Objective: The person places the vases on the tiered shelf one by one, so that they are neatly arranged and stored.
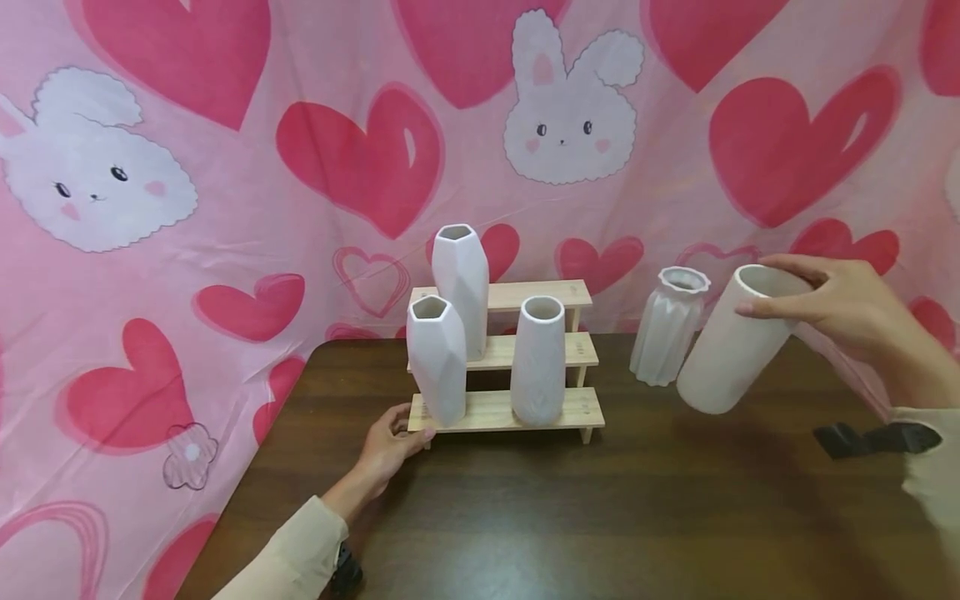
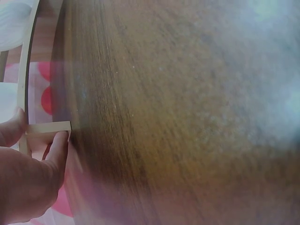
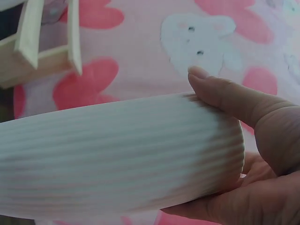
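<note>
My right hand (image 1: 847, 304) grips a white ribbed vase (image 3: 117, 154) near its rim, thumb on one side and fingers on the other. That vase (image 1: 738, 342) leans, its mouth toward the right. Just left of it stands a white fluted vase (image 1: 670, 327) with a wavy rim. My left hand (image 1: 390, 442) holds the left end of a three-step wooden stand (image 1: 487, 410), thumb at the bottom step and fingers by the leg (image 2: 49, 127). On that step are a faceted vase (image 1: 437, 358) and a round vase (image 1: 540, 358); a taller faceted vase (image 1: 461, 283) occupies the middle step.
The dark wooden table (image 1: 600, 517) extends in front of the stand and to both sides. Behind it hangs a pink cloth (image 1: 465, 167) printed with hearts and rabbits. The stand's top step (image 1: 536, 294) is at the back.
</note>
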Available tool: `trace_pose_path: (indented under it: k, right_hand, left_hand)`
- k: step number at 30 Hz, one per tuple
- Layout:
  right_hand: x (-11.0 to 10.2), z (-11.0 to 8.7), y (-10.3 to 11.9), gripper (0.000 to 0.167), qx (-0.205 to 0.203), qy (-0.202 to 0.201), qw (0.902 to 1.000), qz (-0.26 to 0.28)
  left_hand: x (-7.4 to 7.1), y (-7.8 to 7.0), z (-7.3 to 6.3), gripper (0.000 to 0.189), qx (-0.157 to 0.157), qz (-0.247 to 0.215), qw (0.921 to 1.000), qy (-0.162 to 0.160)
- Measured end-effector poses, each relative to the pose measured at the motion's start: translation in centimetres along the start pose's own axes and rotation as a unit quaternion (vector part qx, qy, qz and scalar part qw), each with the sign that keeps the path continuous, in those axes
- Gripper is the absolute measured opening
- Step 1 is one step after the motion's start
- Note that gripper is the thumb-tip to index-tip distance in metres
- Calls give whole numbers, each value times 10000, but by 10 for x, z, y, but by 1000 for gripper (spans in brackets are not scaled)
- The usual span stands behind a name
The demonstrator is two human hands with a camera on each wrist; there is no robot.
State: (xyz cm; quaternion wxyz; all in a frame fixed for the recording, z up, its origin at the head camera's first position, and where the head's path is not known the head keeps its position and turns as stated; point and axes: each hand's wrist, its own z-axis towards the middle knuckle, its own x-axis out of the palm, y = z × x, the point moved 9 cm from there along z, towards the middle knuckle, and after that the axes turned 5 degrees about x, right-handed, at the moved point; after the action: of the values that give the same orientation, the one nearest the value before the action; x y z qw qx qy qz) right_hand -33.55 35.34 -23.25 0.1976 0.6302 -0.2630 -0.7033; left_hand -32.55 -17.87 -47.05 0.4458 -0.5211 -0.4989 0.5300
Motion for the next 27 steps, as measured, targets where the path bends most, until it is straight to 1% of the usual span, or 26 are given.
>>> trace_pose_path:
  k: [4,7,9,11,14,21,27]
  right_hand:
    - [4,2,21,89,-30,250,9994,229]
    - [7,3,38,83,-162,415,9983,371]
    - [9,4,51,81,-289,440,9982,287]
    - [11,7,63,80,-415,429,9979,233]
    - [16,10,78,82,-462,377,9976,338]
    - [32,17,112,82,-575,227,9953,749]
    - [48,21,138,86,-539,239,9944,874]
  left_hand:
    - [-1,-1,0,60,1,29,10000,-24]
    - [0,-1,-1,60,40,55,10000,2]
    - [0,-2,-1,60,59,64,10000,8]
    - [1,-2,-2,60,62,64,10000,15]
    - [0,-2,-2,60,57,56,10000,18]
    - [-2,-2,-2,60,95,54,9999,43]
    - [-3,-1,-2,60,76,84,9999,94]
